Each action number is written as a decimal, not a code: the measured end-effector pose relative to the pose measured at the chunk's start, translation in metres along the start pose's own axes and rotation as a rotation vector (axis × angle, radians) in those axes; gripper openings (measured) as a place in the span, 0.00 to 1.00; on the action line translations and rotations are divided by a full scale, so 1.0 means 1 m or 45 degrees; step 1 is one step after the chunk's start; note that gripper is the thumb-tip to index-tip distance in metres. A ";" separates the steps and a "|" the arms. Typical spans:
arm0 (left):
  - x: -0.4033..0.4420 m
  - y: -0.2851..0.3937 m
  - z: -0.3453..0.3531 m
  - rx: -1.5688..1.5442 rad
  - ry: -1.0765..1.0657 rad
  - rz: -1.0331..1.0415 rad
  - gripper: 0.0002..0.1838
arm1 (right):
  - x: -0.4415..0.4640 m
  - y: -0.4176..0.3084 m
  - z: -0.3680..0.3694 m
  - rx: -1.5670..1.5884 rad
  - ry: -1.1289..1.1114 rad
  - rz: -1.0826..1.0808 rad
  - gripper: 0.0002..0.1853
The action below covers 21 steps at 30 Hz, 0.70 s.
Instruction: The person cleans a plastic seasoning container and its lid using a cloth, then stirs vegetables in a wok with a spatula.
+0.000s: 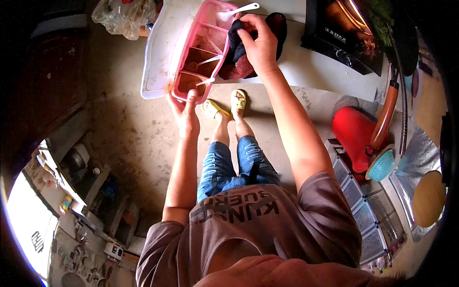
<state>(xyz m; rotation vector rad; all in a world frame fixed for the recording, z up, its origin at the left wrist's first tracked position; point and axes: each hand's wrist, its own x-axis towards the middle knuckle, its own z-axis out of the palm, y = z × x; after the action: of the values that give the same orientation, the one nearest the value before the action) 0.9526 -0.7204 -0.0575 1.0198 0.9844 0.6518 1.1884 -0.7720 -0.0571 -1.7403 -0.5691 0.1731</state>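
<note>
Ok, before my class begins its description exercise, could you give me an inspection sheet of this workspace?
Surface: white table, partly in shade.
Job's things: pink box with four compartments and white spoons in it; pale plastic panel on its left, perhaps its lid; dark cloth on its right.
Clutter: plastic bag at upper left; black appliance at upper right.
Grippers: bare hands; left hand holds the box's near end, right hand pinches the cloth.
Cables: dark strand at right; cannot tell whether it is a cable.
Surroundings: stained floor; yellow sandals on the person's feet; blue strainer at right.
</note>
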 end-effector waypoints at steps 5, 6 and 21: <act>0.001 -0.011 0.003 0.147 -0.068 0.028 0.30 | -0.016 -0.002 0.000 -0.178 -0.126 -0.345 0.08; 0.001 -0.012 0.003 0.164 -0.038 0.019 0.30 | -0.023 -0.004 0.000 -0.143 -0.134 -0.299 0.09; 0.012 -0.024 -0.003 0.182 -0.029 0.066 0.29 | 0.014 0.012 0.000 -0.096 -0.095 -0.233 0.07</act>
<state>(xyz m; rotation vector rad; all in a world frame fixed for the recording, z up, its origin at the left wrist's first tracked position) 0.9556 -0.7194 -0.0844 1.1791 0.9983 0.6175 1.2035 -0.7671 -0.0657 -1.7489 -0.7944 0.0885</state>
